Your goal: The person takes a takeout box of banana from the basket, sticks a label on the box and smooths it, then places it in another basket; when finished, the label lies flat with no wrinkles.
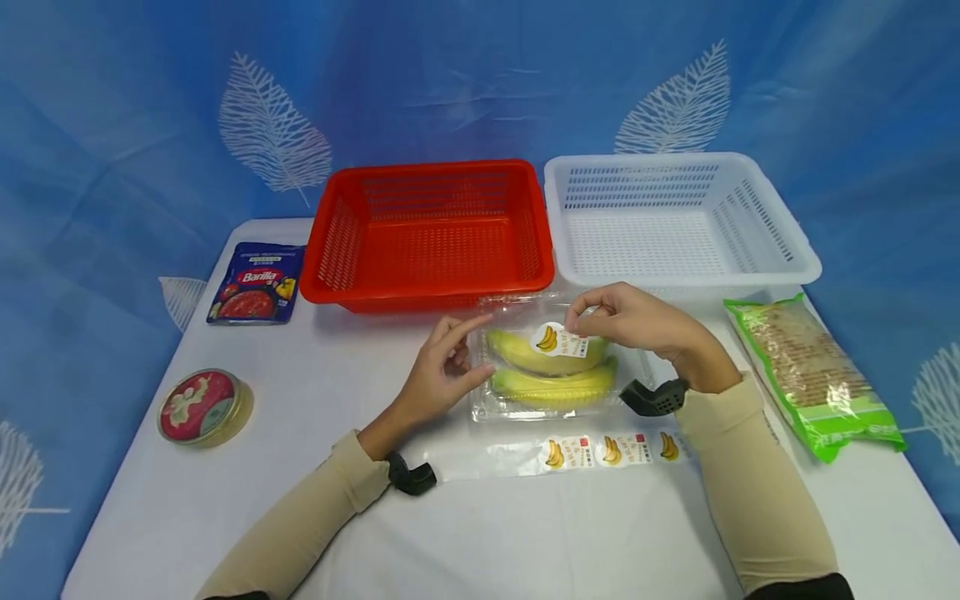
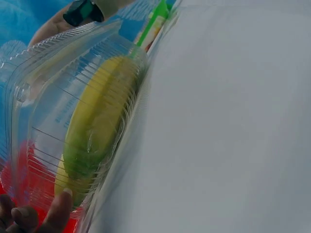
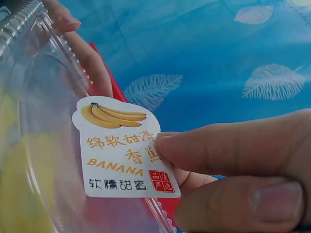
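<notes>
A clear plastic clamshell box [image 1: 486,408] with yellow bananas [image 1: 555,390] inside lies in the middle of the table. Between thumb and index finger, my right hand [image 1: 636,321] pinches the edge of a white banana sticker [image 3: 119,150], held over the lid. Whether the sticker touches the lid is unclear. At the box's left side, my left hand [image 1: 442,371] has its index finger and thumb extended against the edge, its other fingers bent. The left wrist view shows green-tipped bananas [image 2: 99,116] through the box wall.
A backing strip [image 1: 498,460] with several banana stickers lies in front of the box. Behind stand a red basket [image 1: 427,296] and a white basket [image 1: 690,279]. A Barilla pouch [image 1: 255,283] and round tin [image 1: 198,407] are left; a green-edged food bag [image 1: 817,375] is right.
</notes>
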`<state>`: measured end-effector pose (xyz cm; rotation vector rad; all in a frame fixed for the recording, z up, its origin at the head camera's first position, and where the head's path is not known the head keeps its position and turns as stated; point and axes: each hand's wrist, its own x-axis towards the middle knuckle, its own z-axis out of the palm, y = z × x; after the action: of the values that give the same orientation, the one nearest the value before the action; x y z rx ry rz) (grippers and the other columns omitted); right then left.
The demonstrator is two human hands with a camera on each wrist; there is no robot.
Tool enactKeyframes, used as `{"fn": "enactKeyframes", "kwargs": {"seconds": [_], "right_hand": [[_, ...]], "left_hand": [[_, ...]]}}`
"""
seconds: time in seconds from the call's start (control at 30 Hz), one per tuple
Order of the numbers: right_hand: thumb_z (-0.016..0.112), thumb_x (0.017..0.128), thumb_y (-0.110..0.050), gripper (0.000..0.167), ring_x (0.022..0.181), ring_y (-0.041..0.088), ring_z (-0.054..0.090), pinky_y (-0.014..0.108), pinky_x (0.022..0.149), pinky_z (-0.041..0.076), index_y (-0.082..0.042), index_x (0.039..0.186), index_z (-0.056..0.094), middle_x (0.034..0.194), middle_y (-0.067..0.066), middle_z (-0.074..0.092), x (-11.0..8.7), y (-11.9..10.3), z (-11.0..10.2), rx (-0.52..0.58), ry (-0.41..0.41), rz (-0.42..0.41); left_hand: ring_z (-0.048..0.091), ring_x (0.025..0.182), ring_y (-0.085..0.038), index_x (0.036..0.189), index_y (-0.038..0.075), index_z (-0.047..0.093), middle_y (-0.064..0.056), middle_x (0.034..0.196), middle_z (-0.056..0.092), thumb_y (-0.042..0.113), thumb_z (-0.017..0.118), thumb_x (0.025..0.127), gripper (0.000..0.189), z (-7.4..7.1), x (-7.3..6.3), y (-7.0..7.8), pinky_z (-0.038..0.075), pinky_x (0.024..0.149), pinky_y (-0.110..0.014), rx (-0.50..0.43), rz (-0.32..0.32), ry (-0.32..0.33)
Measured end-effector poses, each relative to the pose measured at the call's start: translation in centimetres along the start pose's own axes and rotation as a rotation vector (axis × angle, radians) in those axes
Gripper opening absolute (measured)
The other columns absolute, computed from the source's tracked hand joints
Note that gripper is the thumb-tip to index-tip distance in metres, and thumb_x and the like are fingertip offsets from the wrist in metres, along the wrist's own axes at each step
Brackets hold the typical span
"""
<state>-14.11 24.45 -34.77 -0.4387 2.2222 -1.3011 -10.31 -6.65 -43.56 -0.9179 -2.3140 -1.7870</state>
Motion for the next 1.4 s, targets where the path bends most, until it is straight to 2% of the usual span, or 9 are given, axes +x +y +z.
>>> {"fn": "enactKeyframes", "kwargs": {"seconds": [0.1, 0.17, 0.27, 0.43, 0.6, 0.73, 1.03, 1.27, 1.4], "right_hand": [[0.063, 0.099, -0.018, 0.015, 0.049, 0.011, 0.024, 0.026, 0.049, 0.023, -0.006, 0.105, 0.070, 0.056, -0.003, 0.027, 0.0, -0.3, 0.4, -0.035, 0.009, -0.009], [0.065, 0.100, -0.022, 0.014, 0.048, 0.011, 0.023, 0.026, 0.048, 0.023, -0.009, 0.104, 0.070, 0.056, -0.003, 0.027, 0.0, -0.5, 0.7, -0.076, 0.029, -0.021], [0.068, 0.099, -0.026, 0.015, 0.047, 0.010, 0.024, 0.026, 0.045, 0.022, -0.011, 0.101, 0.070, 0.056, -0.004, 0.029, -0.1, -0.9, 1.2, -0.141, 0.074, -0.040], [0.068, 0.099, -0.025, 0.012, 0.048, 0.009, 0.026, 0.027, 0.047, 0.027, -0.013, 0.099, 0.069, 0.055, -0.006, 0.031, 0.0, -1.3, 2.1, -0.268, 0.151, -0.048], [0.069, 0.097, -0.019, 0.006, 0.048, 0.010, 0.027, 0.028, 0.048, 0.029, -0.014, 0.097, 0.070, 0.053, -0.006, 0.032, -0.1, -1.4, 2.6, -0.358, 0.220, -0.066], [0.073, 0.094, -0.017, 0.006, 0.048, 0.011, 0.028, 0.027, 0.046, 0.028, -0.014, 0.098, 0.069, 0.053, -0.005, 0.033, 0.0, -1.3, 2.8, -0.365, 0.252, -0.068], [0.085, 0.085, -0.026, 0.028, 0.050, 0.013, 0.029, 0.028, 0.046, 0.027, -0.015, 0.103, 0.066, 0.055, -0.003, 0.035, -0.2, -1.8, 3.2, -0.397, 0.248, -0.048], [0.086, 0.085, -0.027, 0.023, 0.050, 0.011, 0.031, 0.027, 0.047, 0.027, -0.018, 0.092, 0.066, 0.056, -0.004, 0.036, -0.2, -1.8, 3.2, -0.351, 0.204, -0.120], [0.086, 0.085, -0.025, 0.023, 0.049, 0.011, 0.033, 0.027, 0.046, 0.028, -0.018, 0.089, 0.064, 0.055, -0.004, 0.037, 0.1, -1.8, 3.4, -0.356, 0.216, -0.130]], "left_hand": [[0.040, 0.068, -0.036, 0.145, 0.000, 0.053, -0.025, 0.095, 0.040, -0.002, 0.076, 0.086, 0.064, -0.1, -0.1, 0.4, 0.043, 0.057, -0.035, -0.010, 0.009, 0.008], [0.039, 0.068, -0.041, 0.142, -0.006, 0.052, -0.029, 0.093, 0.040, -0.005, 0.074, 0.085, 0.062, -0.2, 0.0, 1.6, 0.044, 0.057, -0.038, -0.015, 0.013, 0.006], [0.039, 0.069, -0.043, 0.141, -0.009, 0.052, -0.031, 0.092, 0.040, -0.006, 0.073, 0.086, 0.060, -0.3, 0.2, 2.6, 0.045, 0.059, -0.036, -0.016, 0.006, -0.001], [0.039, 0.069, -0.044, 0.141, -0.010, 0.051, -0.032, 0.092, 0.039, -0.007, 0.073, 0.085, 0.060, -0.3, 0.2, 2.8, 0.046, 0.062, -0.028, -0.022, -0.001, -0.006], [0.039, 0.069, -0.045, 0.141, -0.009, 0.051, -0.031, 0.092, 0.039, -0.006, 0.073, 0.086, 0.060, -0.1, 0.1, 2.7, 0.047, 0.061, -0.026, -0.028, -0.003, -0.012], [0.039, 0.067, -0.045, 0.140, -0.010, 0.052, -0.031, 0.091, 0.039, -0.007, 0.074, 0.085, 0.060, -0.1, 0.0, 2.7, 0.046, 0.060, -0.026, -0.018, 0.014, -0.009], [0.039, 0.068, -0.046, 0.141, -0.009, 0.052, -0.031, 0.092, 0.040, -0.007, 0.073, 0.085, 0.060, -0.2, -0.1, 2.5, 0.046, 0.060, -0.027, -0.018, 0.016, -0.008], [0.038, 0.067, -0.045, 0.141, -0.010, 0.051, -0.031, 0.092, 0.040, -0.009, 0.073, 0.084, 0.061, -0.2, 0.0, 2.4, 0.045, 0.059, -0.026, -0.019, 0.026, -0.006], [0.038, 0.067, -0.044, 0.141, -0.010, 0.051, -0.030, 0.093, 0.040, -0.008, 0.073, 0.084, 0.061, -0.4, 0.0, 2.5, 0.046, 0.060, -0.027, -0.014, 0.032, -0.011]]}}
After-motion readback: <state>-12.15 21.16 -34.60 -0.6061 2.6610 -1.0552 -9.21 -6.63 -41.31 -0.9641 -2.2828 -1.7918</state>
